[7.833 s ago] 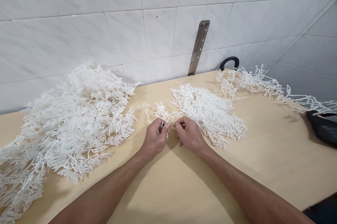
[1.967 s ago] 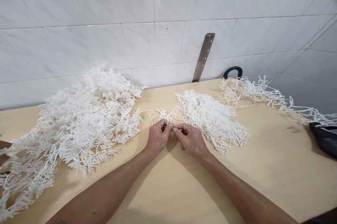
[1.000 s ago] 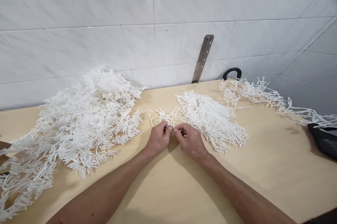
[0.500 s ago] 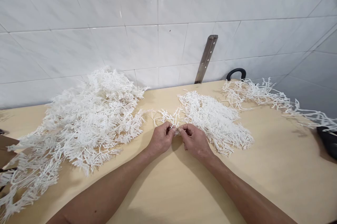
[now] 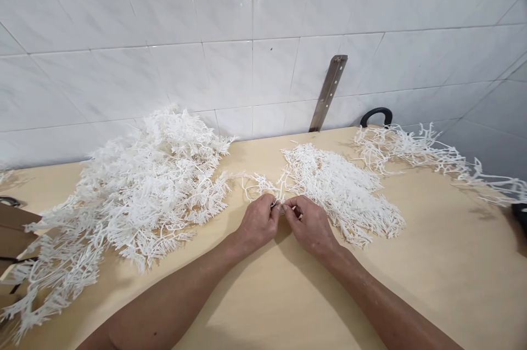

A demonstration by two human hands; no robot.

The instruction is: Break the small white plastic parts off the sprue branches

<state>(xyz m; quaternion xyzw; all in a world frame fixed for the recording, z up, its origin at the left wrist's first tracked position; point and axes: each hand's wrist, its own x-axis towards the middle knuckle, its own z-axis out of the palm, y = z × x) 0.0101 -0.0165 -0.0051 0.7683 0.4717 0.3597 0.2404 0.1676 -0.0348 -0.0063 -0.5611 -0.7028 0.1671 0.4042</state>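
At the middle of the table, my left hand (image 5: 260, 219) pinches a thin white branched plastic sprig (image 5: 281, 188) between thumb and fingers. My right hand (image 5: 312, 225) is closed in a pinch at the same spot, its fingertips almost touching those of the left. What exactly lies between the right fingertips is too small to make out. Loose forked stems (image 5: 252, 180) lie just beyond the hands. Close to my right hand spreads a flat heap of fine white pieces (image 5: 340, 188). A taller, bushy pile of white sprigs (image 5: 152, 180) stands to the left.
Bare branching white stems (image 5: 405, 144) stretch along the table's back right, beside a black curved handle (image 5: 375, 113). A perforated metal strip (image 5: 328, 92) leans on the tiled wall (image 5: 230, 75). At the left edge is a brown cardboard box (image 5: 14, 229). The pale table (image 5: 263, 306) ends at the wall.
The view has turned slightly left, so everything sits a little further right and more of the box shows. Both hands keep pinching in the same place, with small finger shifts.
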